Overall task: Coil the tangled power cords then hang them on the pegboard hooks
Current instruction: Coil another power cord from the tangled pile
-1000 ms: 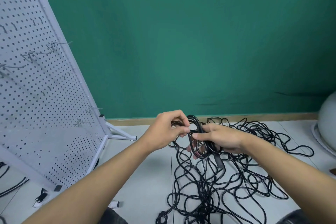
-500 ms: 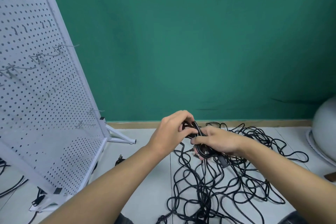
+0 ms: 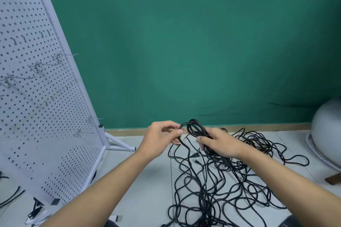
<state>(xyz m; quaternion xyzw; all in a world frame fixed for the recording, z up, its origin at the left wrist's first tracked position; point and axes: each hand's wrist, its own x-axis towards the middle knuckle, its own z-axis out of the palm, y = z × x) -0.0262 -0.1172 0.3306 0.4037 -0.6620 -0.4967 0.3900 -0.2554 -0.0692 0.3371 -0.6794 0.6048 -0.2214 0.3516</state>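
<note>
A tangle of black power cords sprawls over the pale floor in front of me. My right hand grips a small coil of black cord raised above the pile. My left hand pinches a strand of the same cord just left of the coil, and that strand drops into the tangle. Two black plugs lie on the floor under my hands. A white pegboard leans at the left, with several bare wire hooks sticking out.
The pegboard's white foot juts out on the floor towards the cords. A pale round object sits at the right edge. More black cords lie behind the pegboard at lower left. A green wall closes the back.
My hands have drawn slightly apart and a larger loop of cord now stands between them. The view has tilted upwards, showing more of the pegboard and wall.
</note>
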